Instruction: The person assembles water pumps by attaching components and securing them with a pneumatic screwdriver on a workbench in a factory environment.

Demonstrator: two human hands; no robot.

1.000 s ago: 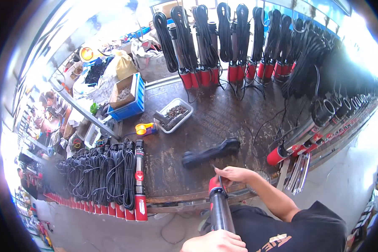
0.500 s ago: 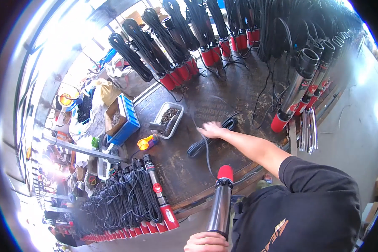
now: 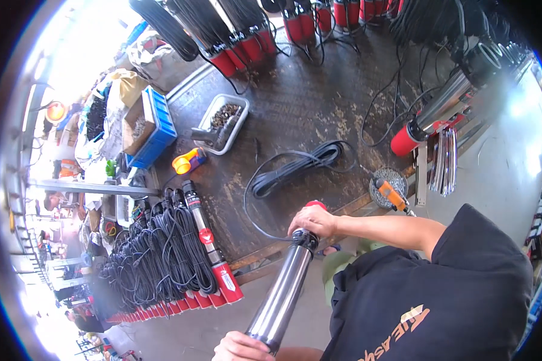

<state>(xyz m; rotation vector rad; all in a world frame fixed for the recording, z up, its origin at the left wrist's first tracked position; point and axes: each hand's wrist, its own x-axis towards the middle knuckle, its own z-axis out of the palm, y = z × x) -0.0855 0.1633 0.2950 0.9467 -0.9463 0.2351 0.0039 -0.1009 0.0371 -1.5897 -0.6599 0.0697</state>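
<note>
A long shiny steel cylinder, a submersible pump (image 3: 281,295) with a black collar and a red end cap, slants up from the lower middle to the table's front edge. My left hand (image 3: 242,348) is closed round its lower end. My right hand (image 3: 314,221) is wrapped over the red cap at the upper end, covering most of it. A dark cable (image 3: 247,204) runs from near the collar and loops onto the table, where the rest lies in a flattened coil (image 3: 298,169).
A white tub (image 3: 242,131) of small metal parts, a blue crate (image 3: 153,144) and a yellow-orange tool (image 3: 186,161) stand at left. Finished-looking pumps with coiled cables (image 3: 162,259) line the lower left; more stand at the back. An orange-handled tool (image 3: 391,194) rests over a round metal-filled dish.
My right hand has left the cable coil and come back onto the pump's red end. The pump has shifted left with my left hand still on it. The view has moved too.
</note>
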